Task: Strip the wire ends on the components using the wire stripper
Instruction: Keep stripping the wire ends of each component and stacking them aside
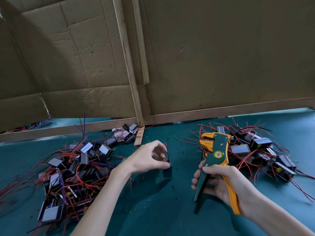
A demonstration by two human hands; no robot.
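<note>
The grip of the right hand (pixel 219 181) is closed round both handles of the green and orange plastic wire stripper (pixel 216 150). The fingers wrap the green handle and the orange one lies against the palm. The tool stands almost upright above the teal worktop (pixel 162 210). Its long axis runs from the handle ends by the wrist up to the orange head, and the mouth of the head faces left, toward the other hand. The handles look spread, so I judge the tool is ready to bite.

The grip of the left hand (pixel 148 157) pinches a small black component (pixel 168 163), low down between the two hands. The hand is a little blurred, so I cannot tell if the part touches the worktop. Its thin red wires (pixel 166 150) stand nearly vertical, with the free ends upward.

To do this step well, I think the component should be held by its body, not by the wire. Only the short tip should go straight into the mouth, followed by one firm squeeze.

Further out, a heap of similar components (pixel 76 167) lies at the left and another heap (pixel 255 147) at the right, behind the tool. Small crumbs of insulation (pixel 180 152) are scattered between them. Brown cardboard sheets (pixel 221 57) close off the back.
</note>
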